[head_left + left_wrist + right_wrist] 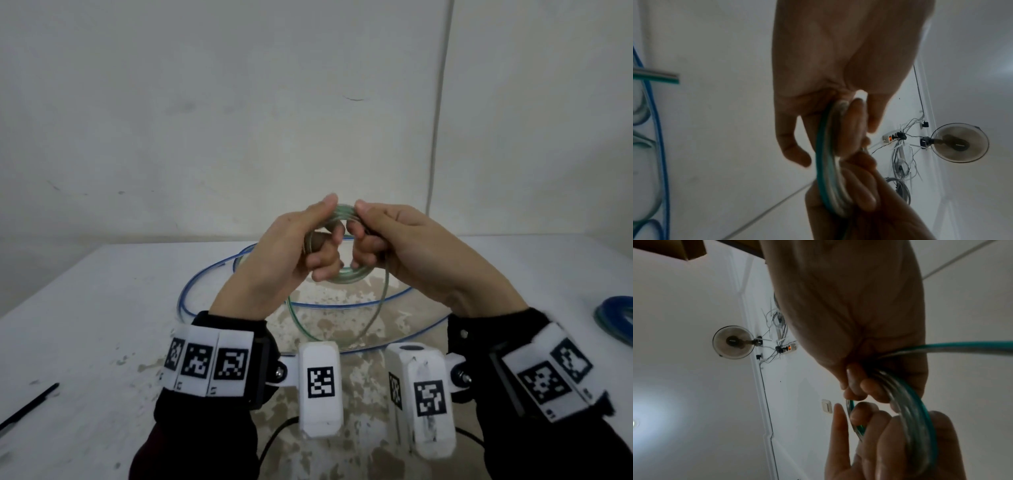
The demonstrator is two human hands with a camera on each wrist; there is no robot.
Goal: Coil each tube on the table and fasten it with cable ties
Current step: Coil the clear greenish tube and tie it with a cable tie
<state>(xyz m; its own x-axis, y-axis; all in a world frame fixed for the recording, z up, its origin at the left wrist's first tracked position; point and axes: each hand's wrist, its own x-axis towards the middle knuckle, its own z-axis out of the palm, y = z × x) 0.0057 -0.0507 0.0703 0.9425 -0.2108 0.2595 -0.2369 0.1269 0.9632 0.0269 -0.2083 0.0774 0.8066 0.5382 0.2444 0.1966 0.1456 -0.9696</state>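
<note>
Both hands, left [291,246] & right [404,246], grip green tube coil [356,274], fingers hide most loops.

Above the middle of the bench [102,308], both hands hold a small coiled tube [346,274], left hand [284,253] on its left, right hand [411,250] on its right. Beneath lies a loose tube [191,291]. A cable tie [30,404] lies near the left edge; another coil [616,315] at the right edge.
</note>
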